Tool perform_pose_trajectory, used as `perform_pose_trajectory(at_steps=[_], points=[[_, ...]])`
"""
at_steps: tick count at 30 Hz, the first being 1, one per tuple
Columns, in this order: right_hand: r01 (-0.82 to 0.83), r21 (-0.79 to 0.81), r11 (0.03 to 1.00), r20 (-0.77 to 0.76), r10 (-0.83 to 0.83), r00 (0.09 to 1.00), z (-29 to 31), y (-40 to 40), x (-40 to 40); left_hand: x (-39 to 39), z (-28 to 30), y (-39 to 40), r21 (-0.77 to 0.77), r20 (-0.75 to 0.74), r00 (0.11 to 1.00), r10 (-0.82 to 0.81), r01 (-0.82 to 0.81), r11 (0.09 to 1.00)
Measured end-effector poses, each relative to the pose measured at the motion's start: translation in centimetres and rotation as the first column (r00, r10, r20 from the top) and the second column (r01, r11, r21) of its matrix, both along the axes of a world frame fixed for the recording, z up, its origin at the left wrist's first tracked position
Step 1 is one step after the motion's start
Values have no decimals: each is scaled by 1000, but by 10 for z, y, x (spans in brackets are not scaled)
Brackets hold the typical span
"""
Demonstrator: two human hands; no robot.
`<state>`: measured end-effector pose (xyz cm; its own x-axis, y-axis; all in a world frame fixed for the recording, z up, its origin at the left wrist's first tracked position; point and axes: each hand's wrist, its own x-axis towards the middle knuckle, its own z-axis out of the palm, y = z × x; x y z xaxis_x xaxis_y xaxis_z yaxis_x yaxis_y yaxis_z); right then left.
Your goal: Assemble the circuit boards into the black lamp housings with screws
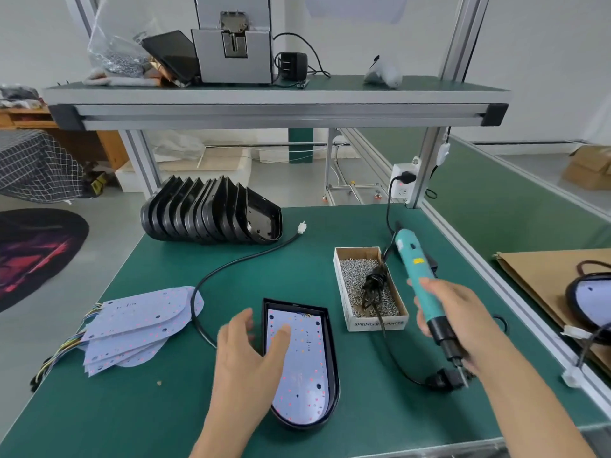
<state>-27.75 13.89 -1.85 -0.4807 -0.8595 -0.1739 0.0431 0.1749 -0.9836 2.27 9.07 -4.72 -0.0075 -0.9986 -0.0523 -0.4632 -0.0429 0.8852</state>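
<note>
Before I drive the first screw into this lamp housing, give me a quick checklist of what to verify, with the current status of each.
1. Circuit board seated inside the black lamp housing: ok, it lies within the rim.
2. Board held steady: ok, left hand rests on it, thumb on the board.
3. Electric screwdriver in grip: ok, right hand holds it, tip pointing down.
4. Screw on the bit: cannot tell, tip is blurred.
5. Screw supply: ok, cardboard box of screws beside the housing is filled.
6. Bit over a screw hole: not ok, screwdriver is off to the housing's right.
</note>
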Motion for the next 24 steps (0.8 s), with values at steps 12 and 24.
perform_pose_trajectory(at_steps=[12, 24], points=[[122, -586, 801, 367, 128, 921, 28, 27, 25, -116, 40, -51, -299, 474, 753, -457, 625, 721], [164, -518, 839, 433, 92, 896, -10, 23, 47, -194, 11, -84, 67, 856, 276, -436, 778, 624]])
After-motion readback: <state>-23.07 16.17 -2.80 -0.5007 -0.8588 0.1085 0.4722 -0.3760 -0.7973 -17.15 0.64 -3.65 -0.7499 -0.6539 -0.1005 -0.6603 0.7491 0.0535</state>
